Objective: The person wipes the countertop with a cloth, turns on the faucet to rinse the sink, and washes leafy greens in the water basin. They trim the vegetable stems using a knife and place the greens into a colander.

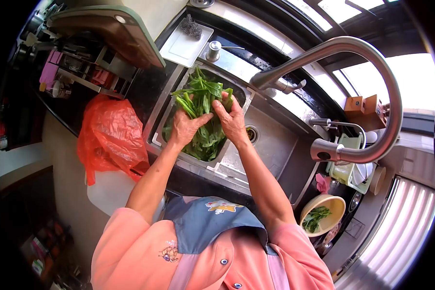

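Both of my hands are in a bunch of leafy greens (pixel 205 89) above a rectangular basin (pixel 221 157) set in the sink. My left hand (pixel 186 126) has its fingers wrapped round stems on the near left side of the bunch. On the right side, my right hand (pixel 231 118) grips the leaves, thumb toward the middle. More loose greens (pixel 204 142) lie in the basin below my wrists. Leaves hide some of my fingertips.
A steel faucet (pixel 394 87) arches over the right side of the sink (pixel 270 140). Left of the sink hangs a red plastic bag (pixel 112 133). A yellow bowl (pixel 340 205) with greens stands at right. Behind are a white tray (pixel 181 50) and a soap dispenser (pixel 213 50).
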Available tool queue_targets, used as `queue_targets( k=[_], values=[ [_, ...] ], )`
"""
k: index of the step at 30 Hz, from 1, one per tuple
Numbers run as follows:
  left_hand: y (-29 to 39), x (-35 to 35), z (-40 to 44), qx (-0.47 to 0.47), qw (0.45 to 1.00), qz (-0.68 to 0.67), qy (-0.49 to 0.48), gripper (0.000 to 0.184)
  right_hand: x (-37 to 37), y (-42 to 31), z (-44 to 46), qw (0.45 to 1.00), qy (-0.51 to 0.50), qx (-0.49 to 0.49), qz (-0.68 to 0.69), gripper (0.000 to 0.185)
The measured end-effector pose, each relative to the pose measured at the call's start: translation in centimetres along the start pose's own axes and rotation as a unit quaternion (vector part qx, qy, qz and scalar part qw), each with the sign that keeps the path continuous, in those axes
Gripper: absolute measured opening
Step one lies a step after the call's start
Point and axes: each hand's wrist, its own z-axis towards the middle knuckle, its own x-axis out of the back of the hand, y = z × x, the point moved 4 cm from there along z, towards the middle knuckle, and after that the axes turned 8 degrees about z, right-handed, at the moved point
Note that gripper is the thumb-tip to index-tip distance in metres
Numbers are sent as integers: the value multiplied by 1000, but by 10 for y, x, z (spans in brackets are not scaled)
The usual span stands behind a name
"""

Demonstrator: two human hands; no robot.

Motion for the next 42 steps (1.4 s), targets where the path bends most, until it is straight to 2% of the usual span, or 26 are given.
queue_targets(
  k=[1,3,6,8,10,11,14,15,16,18,21,24,26,28,31,36,38,39,42],
  values=[
    [4,2,-3,-19,1000,8,3,55,-3,-11,-5,1000,-2,-5,20,38],
    [14,4,-10,-20,1000,12,-4,52,-8,-24,-15,994,-4,-33,102,37],
    [25,7,-21,-7,1000,12,-28,48,6,-5,-23,991,24,-108,74,36],
    [28,7,-27,22,998,4,-56,51,-3,-11,-29,991,45,-92,86,37],
    [27,8,-31,-1,999,38,-29,53,-13,-14,-33,990,64,-75,105,38],
    [25,8,-30,-14,998,55,-16,54,-16,-11,-32,992,78,-58,82,43],
    [7,9,-23,-92,958,256,91,50,-9,11,-26,988,138,-70,-15,50],
    [-11,11,-18,-68,929,356,78,52,-3,23,-24,986,141,-66,-62,51],
    [-27,14,-21,-47,928,357,95,53,-3,8,-30,968,175,-102,-149,49],
    [-47,17,-21,-11,927,352,129,53,12,17,-35,962,181,-54,-195,47],
    [-10,20,-36,6,946,312,91,45,7,-16,-53,976,137,-63,-160,46],
    [16,14,-45,-64,961,251,100,45,-6,-21,-54,972,109,40,-207,50],
    [21,5,-49,-94,965,225,92,49,-18,-23,-50,986,125,7,-110,60],
    [16,-3,-52,-95,971,211,67,55,-26,-14,-47,994,101,-41,22,51],
    [6,-8,-55,-11,1000,17,-2,51,-30,3,-51,959,87,-128,239,43],
    [-21,-2,-63,128,965,-217,-66,50,-27,11,-60,925,118,-179,313,35],
    [-25,-2,-64,127,958,-250,-56,47,-24,12,-64,910,132,-234,315,34],
    [-29,-2,-64,139,947,-284,-48,46,-24,20,-62,900,96,-254,341,34],
    [-29,-1,-67,158,933,-319,-45,40,-33,2,-68,892,85,-296,329,34]
  ],
)
